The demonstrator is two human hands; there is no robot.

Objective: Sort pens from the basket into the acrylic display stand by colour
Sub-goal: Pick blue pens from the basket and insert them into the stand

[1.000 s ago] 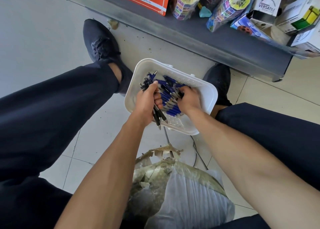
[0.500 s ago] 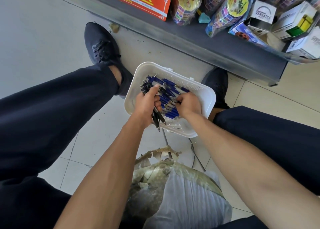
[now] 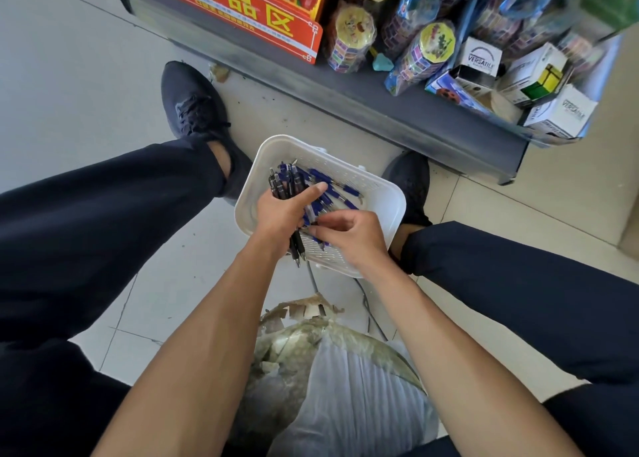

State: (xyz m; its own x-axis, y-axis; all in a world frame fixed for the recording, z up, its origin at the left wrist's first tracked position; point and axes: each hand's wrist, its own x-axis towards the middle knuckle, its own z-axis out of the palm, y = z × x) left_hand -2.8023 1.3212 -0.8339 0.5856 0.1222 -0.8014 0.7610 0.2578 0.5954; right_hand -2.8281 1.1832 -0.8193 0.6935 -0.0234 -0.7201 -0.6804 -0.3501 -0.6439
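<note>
Basket point(image 3: 387, 194) white, on floor point(image 3: 86, 76) at middle of frame, between two shoes. Blue pens point(image 3: 340, 192) lie loose inside, long way slanting from upper left to lower right. Left hand point(image 3: 281, 214) grips bunch of dark pens point(image 3: 285, 188), tips poking down. Right hand point(image 3: 352, 235) pinches one pen just beside left hand, nearer loose pile. Display stand not in view.

Left hand point(image 3: 281, 214) gripping a bundle of dark pens point(image 3: 284, 187), right hand point(image 3: 349, 235) pinching blue pens point(image 3: 323, 199) in white basket point(image 3: 390, 211)
</note>
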